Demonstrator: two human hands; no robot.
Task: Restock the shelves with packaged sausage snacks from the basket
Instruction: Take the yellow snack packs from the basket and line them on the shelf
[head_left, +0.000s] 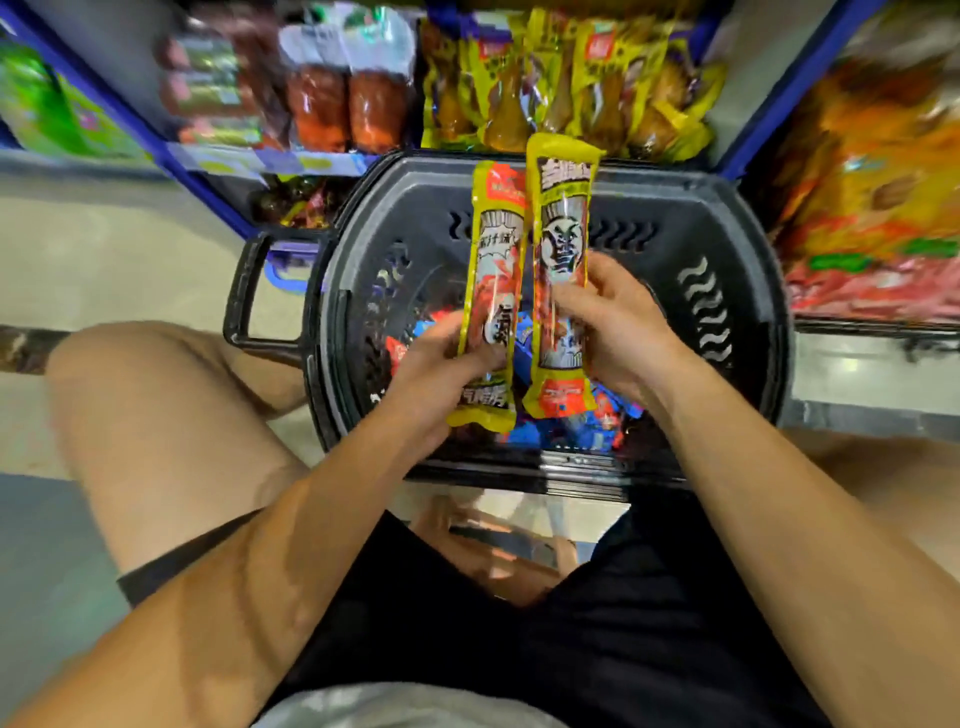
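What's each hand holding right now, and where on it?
Left hand grips one yellow sausage pack at its lower half; right hand grips another yellow sausage pack around its middle.

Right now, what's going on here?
A person crouches over a dark basket in front of snack shelves. The left hand grips one yellow sausage pack and the right hand grips a second yellow pack, both held upright side by side above the basket. More packs, blue and red, lie in the basket. Neither held pack is on a shelf yet.
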